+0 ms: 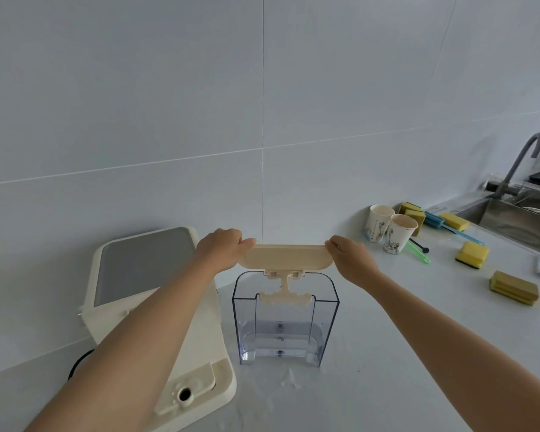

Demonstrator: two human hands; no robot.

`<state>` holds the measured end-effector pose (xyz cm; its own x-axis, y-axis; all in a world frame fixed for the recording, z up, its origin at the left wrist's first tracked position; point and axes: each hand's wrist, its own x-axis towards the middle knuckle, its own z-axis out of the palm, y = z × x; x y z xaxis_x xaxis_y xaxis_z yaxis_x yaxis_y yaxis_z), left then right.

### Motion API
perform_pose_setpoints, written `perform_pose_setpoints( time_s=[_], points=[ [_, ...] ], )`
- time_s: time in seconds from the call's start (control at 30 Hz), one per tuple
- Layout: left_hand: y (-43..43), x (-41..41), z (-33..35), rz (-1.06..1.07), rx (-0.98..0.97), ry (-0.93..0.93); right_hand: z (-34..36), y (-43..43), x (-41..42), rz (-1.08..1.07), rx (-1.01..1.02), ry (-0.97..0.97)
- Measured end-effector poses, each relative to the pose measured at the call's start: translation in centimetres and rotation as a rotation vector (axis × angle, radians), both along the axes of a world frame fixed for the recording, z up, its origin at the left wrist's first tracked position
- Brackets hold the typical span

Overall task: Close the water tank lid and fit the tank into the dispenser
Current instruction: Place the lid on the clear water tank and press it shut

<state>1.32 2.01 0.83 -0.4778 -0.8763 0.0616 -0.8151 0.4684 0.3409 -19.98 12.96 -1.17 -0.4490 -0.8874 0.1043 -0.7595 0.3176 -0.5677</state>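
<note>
A clear plastic water tank (325, 316) stands upright on the white counter, a little water at its bottom. Its cream lid (286, 257) is raised above the tank's back edge, joined to it by a cream hinge piece (285, 294). My left hand (223, 252) grips the lid's left end and my right hand (351, 258) grips its right end. The cream dispenser (156, 275) with a grey top panel sits to the tank's left, partly hidden by my left forearm. Its low base with a round port (185, 393) faces me.
Two paper cups (388, 229) stand at the back right. Several yellow sponges (473, 255) and a blue brush (449, 226) lie near them. A steel sink (512, 219) with a grey tap (521, 163) is at far right. A tiled wall runs behind the counter.
</note>
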Motion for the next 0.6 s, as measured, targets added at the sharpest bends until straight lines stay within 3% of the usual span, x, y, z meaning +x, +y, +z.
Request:
perform_pose_setpoints(
  time_s=[0.37,0.6],
  points=[
    [4.1,0.4,-1.4,-0.048,-0.176,-0.197,-1.3,3.9,1.6,0.139,0.049,0.384],
    [5.8,1.0,-3.6,-0.003,-0.157,-0.221,-2.8,5.2,2.3,0.233,0.137,0.581]
  ],
)
